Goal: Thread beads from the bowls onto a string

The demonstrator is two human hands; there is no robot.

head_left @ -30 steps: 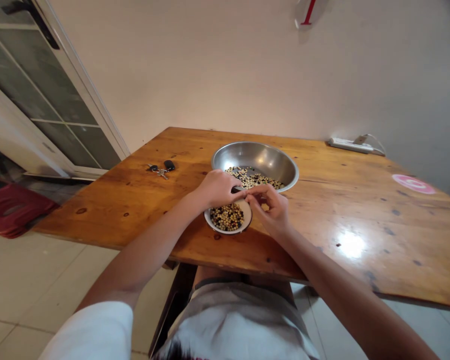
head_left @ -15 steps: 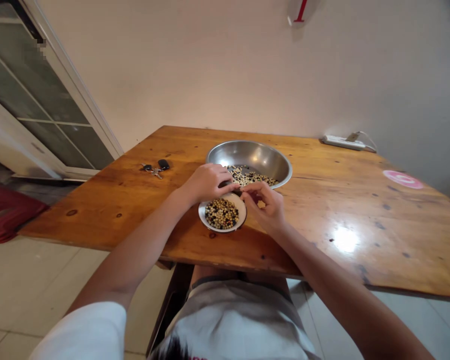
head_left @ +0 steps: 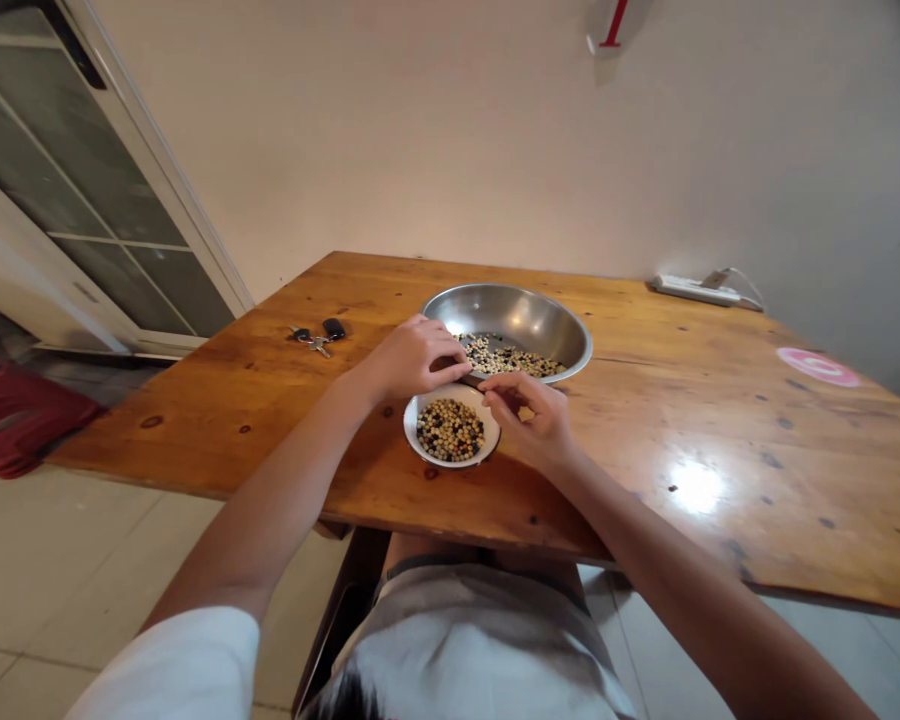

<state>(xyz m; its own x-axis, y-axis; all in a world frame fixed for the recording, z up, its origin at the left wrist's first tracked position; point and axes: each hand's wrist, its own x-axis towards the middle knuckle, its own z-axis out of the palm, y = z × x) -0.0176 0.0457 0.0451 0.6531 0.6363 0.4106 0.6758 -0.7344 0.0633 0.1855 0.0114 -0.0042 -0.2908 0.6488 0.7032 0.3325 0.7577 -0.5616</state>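
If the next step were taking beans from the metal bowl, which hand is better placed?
Left, probably: the left hand covers the near-left rim of the metal bowl, fingers toward its beans, while the right hand sits nearer the white bowl.

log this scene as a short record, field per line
left hand: at near rim of metal bowl, contact unclear
right hand: at far right rim of white bowl, grip unclear
metal bowl: small pale and dark pieces
white bowl: similar pieces, in front of metal bowl
keys: left of metal bowl
power strip: far edge of wooden table
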